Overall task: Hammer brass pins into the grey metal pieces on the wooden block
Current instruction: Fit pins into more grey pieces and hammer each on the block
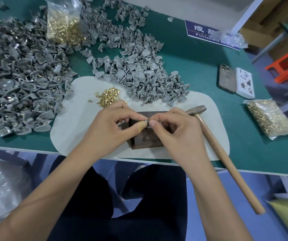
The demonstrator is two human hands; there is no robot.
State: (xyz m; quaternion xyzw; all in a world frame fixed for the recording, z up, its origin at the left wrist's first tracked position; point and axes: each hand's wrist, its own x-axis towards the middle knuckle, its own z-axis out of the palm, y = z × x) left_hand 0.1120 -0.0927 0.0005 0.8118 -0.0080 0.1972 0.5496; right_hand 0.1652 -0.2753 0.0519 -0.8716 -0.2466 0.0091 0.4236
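Note:
A dark wooden block sits on a pale mat at the table's near edge. Over the block my left hand and my right hand meet fingertip to fingertip, pinching a small grey metal piece between them; most of it is hidden by the fingers. My left thumb wears a plaster. A wooden-handled hammer lies to the right of the block, untouched, its handle jutting past the table edge. Loose brass pins lie in a small heap just beyond my left hand.
Big piles of grey metal pieces cover the green table at left and centre. A bag of brass pins stands at the back, another bag of pins lies right. A phone and a small white box lie at the right.

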